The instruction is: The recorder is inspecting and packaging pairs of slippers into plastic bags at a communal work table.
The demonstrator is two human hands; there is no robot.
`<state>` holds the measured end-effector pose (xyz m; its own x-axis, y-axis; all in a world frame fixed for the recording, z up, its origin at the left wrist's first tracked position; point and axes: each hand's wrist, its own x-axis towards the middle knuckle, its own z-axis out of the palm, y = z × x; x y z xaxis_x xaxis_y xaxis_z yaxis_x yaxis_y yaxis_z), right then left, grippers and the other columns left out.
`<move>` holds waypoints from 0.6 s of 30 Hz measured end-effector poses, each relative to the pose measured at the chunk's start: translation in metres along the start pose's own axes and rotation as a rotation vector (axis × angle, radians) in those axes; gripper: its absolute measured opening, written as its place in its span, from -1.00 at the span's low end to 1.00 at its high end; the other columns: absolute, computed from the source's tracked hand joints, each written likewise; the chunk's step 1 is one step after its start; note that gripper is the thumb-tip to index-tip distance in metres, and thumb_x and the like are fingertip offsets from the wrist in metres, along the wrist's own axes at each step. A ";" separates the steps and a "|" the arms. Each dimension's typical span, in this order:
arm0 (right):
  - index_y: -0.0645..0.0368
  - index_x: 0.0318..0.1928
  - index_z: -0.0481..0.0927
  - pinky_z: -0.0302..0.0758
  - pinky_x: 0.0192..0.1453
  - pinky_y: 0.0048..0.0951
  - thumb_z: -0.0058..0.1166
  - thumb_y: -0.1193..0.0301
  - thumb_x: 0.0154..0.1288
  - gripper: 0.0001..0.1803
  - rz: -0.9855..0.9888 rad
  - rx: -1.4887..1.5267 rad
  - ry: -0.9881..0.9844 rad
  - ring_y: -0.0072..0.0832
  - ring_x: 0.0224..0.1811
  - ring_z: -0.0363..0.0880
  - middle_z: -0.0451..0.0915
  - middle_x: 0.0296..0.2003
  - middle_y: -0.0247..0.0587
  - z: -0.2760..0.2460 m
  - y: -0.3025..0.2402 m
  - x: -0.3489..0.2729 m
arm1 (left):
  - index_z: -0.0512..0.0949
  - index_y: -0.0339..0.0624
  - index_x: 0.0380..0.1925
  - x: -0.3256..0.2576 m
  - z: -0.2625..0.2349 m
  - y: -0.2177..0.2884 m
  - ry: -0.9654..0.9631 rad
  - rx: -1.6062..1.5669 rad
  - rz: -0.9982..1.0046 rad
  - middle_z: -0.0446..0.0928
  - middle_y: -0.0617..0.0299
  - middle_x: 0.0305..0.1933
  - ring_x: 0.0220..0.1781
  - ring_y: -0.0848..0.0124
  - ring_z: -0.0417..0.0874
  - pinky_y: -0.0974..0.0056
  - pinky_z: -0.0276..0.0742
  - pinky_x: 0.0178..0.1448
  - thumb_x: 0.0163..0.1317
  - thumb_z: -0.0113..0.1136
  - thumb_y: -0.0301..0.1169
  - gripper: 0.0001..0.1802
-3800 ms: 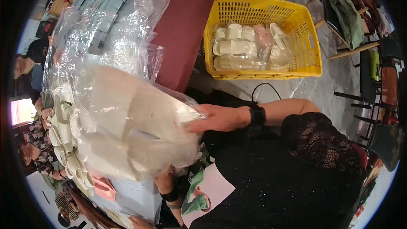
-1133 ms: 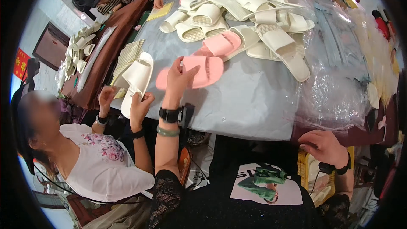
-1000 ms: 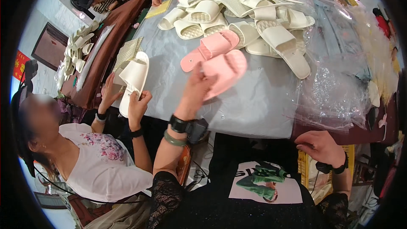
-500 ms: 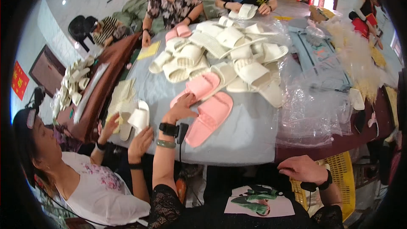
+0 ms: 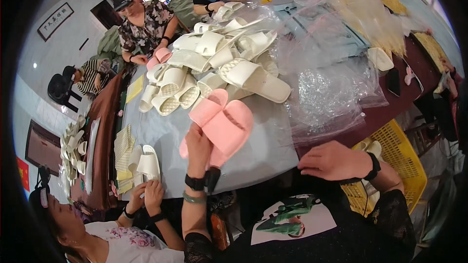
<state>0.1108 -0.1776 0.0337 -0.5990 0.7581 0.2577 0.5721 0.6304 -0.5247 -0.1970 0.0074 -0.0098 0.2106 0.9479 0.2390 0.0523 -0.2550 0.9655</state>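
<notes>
1. Crowded workroom, pale walls, a grey-covered table (image 5: 161, 136) with several people seated round its far and left sides.
2. Heaped on the table centre: a pile of cream slippers (image 5: 214, 65), soles ribbed, some upturned.
3. To the right, crumpled clear plastic bags (image 5: 331, 87) spread toward a dark red table edge; below that, a yellow basket (image 5: 395, 165) by the person's right side.
4. Held up over the near table edge: a pair of pink slippers (image 5: 224, 122), soft and smooth, broad straps, pressed together and fanned slightly apart at the top.
5. Left hand (image 5: 197, 146) raised, fingers wrapped round the lower ends of the pink slippers, black watch and green band at the wrist.
6. Right hand (image 5: 336, 160) low near the table edge, palm down, fingers loosely stretched and holding nothing visible, dark band on the wrist.
7. At lower left, another person's hands (image 5: 146, 195) gripping a cream slipper (image 5: 148, 163), beside stacked yellowish cards (image 5: 124, 153).
</notes>
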 end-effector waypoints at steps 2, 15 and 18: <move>0.14 -0.07 0.50 0.57 -0.21 -0.26 0.20 0.33 0.13 -0.65 0.057 -0.109 0.123 -0.16 -0.22 0.58 0.55 -0.24 -0.10 -0.011 0.004 0.007 | 0.46 -0.36 -0.11 -0.016 0.028 0.010 0.070 0.451 0.118 0.59 -0.13 -0.16 -0.14 -0.05 0.62 0.06 0.51 -0.10 0.21 0.01 -0.49 -0.74; 0.19 0.08 0.43 0.22 0.31 -0.04 0.18 0.42 0.01 -0.46 0.467 -0.678 -0.126 -0.22 0.21 0.30 0.37 0.10 -0.06 -0.045 0.073 0.040 | 0.21 -0.39 0.23 -0.007 0.092 0.078 -0.239 0.678 0.245 0.38 -0.13 0.15 0.22 0.16 0.43 0.20 0.43 0.12 0.20 0.24 -0.24 -0.30; 0.20 0.06 0.43 0.25 0.27 -0.03 0.20 0.40 0.01 -0.46 0.053 -0.689 0.593 -0.15 0.17 0.33 0.37 0.08 -0.03 -0.044 0.055 0.044 | 0.05 -0.40 0.31 0.033 0.122 0.050 -0.041 0.585 0.504 0.27 -0.13 0.25 0.28 0.23 0.34 0.27 0.37 0.19 0.24 0.22 -0.25 -0.21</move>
<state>0.1406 -0.1021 0.0516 -0.2855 0.6304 0.7219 0.9128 0.4083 0.0045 -0.0679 0.0028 0.0334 0.3816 0.6858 0.6197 0.4456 -0.7239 0.5267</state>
